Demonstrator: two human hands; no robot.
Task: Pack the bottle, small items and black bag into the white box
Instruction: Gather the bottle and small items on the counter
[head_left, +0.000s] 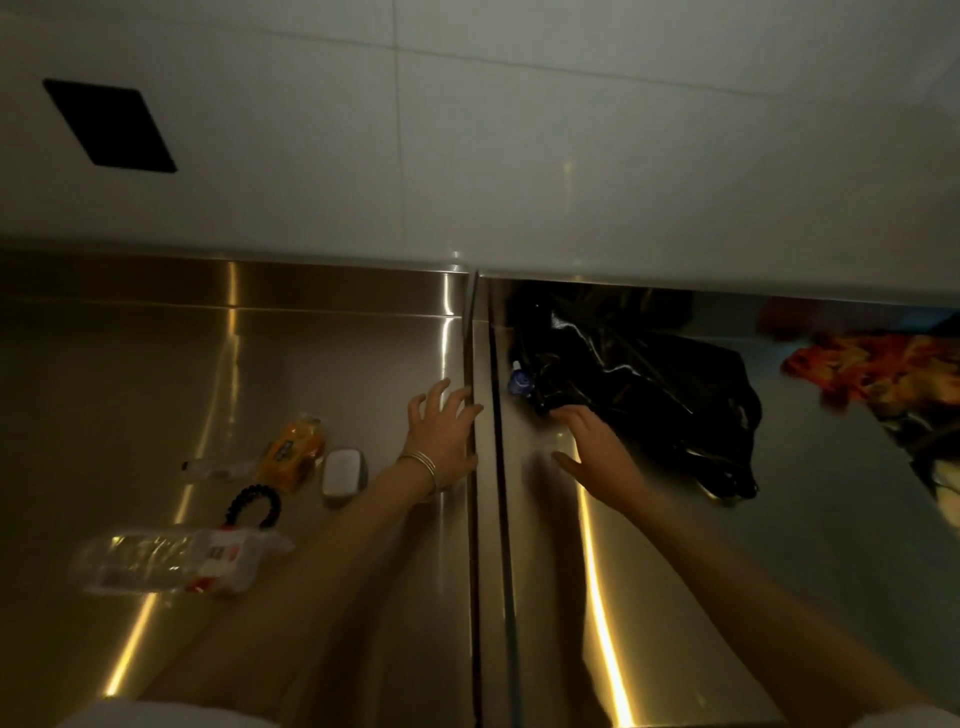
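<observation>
A crumpled black bag (649, 384) lies on the right steel table, with a small blue-capped item (519, 383) at its left edge. My right hand (597, 452) is open, its fingertips touching the bag's near left corner. My left hand (441, 431), with thin bangles on the wrist, hovers open by the seam between the tables. On the left table lie a clear plastic bottle (156, 564) on its side, a black spiral hair tie (255, 506), an orange packet (293, 457) and a small white case (342, 475). No white box is in view.
Two steel tables (311, 364) meet at a dark seam (478, 467) against a white tiled wall. An orange patterned cloth (872, 371) lies at the far right. A small clear tube (208, 470) rests left of the packet. A black panel (109, 124) sits on the wall.
</observation>
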